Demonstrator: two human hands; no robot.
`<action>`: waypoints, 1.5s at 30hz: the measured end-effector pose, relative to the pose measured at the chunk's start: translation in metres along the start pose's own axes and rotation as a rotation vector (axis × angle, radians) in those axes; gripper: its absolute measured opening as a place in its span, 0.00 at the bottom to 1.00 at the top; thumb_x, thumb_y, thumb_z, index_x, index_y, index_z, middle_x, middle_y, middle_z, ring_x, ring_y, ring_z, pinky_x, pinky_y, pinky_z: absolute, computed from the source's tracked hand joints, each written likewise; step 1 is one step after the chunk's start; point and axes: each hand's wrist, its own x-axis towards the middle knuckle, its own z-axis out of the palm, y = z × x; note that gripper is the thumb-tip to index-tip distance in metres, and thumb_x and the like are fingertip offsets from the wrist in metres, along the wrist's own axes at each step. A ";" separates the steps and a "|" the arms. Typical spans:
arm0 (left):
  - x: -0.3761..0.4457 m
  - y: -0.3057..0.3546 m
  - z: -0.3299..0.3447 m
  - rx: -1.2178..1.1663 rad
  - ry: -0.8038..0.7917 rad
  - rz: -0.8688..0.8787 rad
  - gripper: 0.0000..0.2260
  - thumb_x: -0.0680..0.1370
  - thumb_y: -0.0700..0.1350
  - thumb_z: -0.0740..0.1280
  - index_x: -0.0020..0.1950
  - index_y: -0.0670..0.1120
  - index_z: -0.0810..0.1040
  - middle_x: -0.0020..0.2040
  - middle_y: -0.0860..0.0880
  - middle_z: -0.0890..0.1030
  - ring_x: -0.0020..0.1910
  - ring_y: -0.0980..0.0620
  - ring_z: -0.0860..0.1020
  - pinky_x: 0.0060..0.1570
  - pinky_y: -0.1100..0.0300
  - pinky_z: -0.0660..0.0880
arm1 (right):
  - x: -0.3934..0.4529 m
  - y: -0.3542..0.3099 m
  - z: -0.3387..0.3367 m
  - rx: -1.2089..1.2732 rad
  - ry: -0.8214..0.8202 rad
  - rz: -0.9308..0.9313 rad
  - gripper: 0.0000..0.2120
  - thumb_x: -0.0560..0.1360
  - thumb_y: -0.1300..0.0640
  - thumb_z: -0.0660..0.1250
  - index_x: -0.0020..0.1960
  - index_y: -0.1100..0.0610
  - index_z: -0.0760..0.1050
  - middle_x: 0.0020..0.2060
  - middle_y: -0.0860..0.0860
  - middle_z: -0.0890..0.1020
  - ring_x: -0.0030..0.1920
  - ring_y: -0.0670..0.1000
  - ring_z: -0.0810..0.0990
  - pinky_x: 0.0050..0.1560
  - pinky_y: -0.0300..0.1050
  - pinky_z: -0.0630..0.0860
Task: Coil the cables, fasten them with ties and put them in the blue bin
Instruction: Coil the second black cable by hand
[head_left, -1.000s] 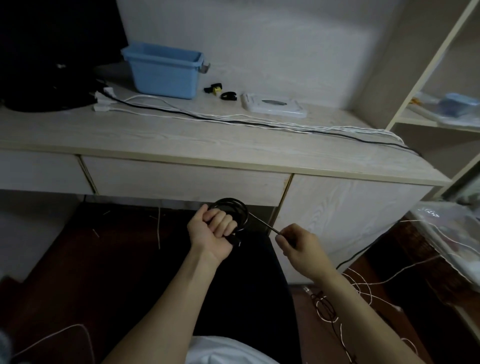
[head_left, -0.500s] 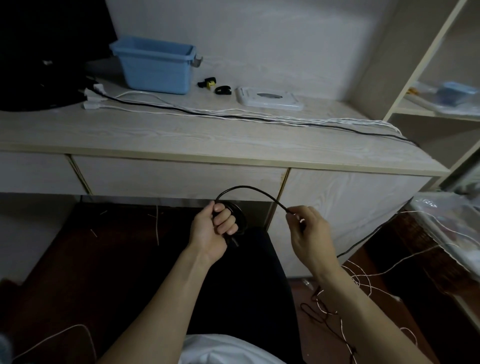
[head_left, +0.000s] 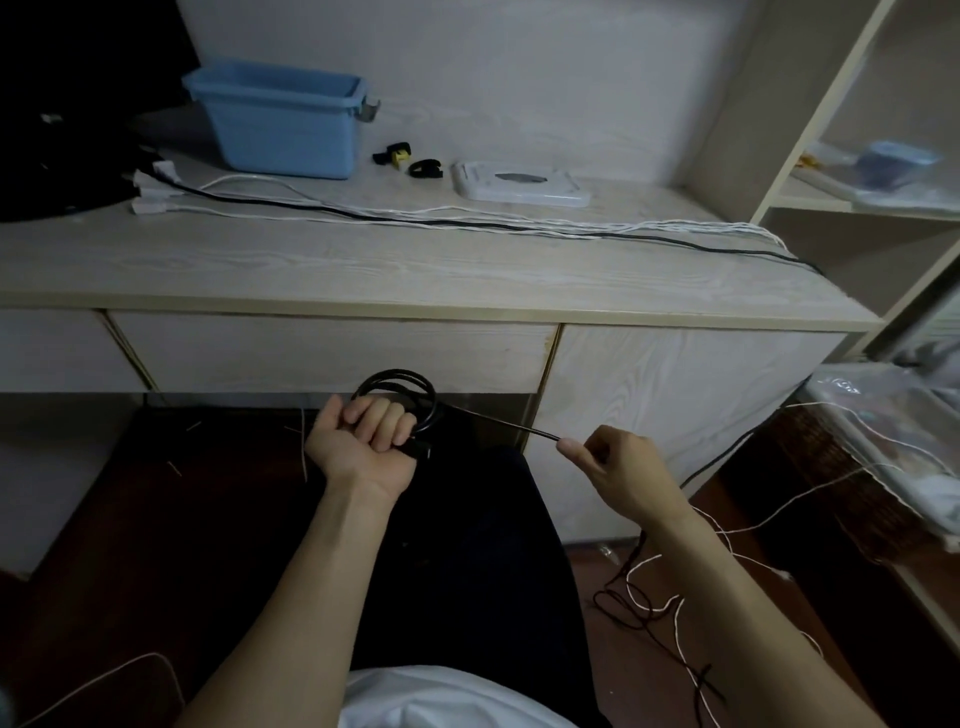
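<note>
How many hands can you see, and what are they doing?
2. The left hand grips the black cable coil below the desk edge. The right hand, further right, pinches the cable's straight stretch.

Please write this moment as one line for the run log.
step: coiling | left hand: holds black cable coil | right hand: pinches cable strand taut | blue bin: on desk

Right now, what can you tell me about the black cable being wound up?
The black cable is thin and glossy, wound into a small round coil of several loops. The left hand grips the coil below the desk's edge. One taut strand runs rightward to the right hand, which pinches it, then trails down to the floor.
</note>
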 end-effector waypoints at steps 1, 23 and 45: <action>0.001 0.000 0.000 -0.013 -0.006 0.009 0.20 0.81 0.53 0.52 0.29 0.49 0.64 0.24 0.54 0.57 0.21 0.55 0.54 0.23 0.60 0.55 | 0.001 0.003 0.001 -0.020 -0.024 0.013 0.28 0.76 0.36 0.62 0.39 0.62 0.74 0.31 0.56 0.78 0.34 0.57 0.77 0.34 0.50 0.72; -0.026 -0.060 -0.001 1.472 -0.435 0.260 0.05 0.82 0.40 0.64 0.46 0.41 0.76 0.37 0.48 0.83 0.34 0.53 0.82 0.39 0.64 0.77 | -0.024 -0.054 0.002 0.347 -0.375 -0.366 0.18 0.75 0.58 0.62 0.27 0.52 0.66 0.22 0.45 0.67 0.25 0.45 0.65 0.30 0.39 0.62; -0.031 -0.038 0.004 0.899 -0.405 -0.404 0.24 0.78 0.53 0.60 0.23 0.50 0.58 0.18 0.52 0.56 0.21 0.52 0.58 0.28 0.58 0.63 | -0.015 -0.030 -0.011 0.579 -0.002 -0.178 0.18 0.71 0.44 0.71 0.39 0.60 0.77 0.25 0.42 0.73 0.26 0.41 0.67 0.30 0.33 0.65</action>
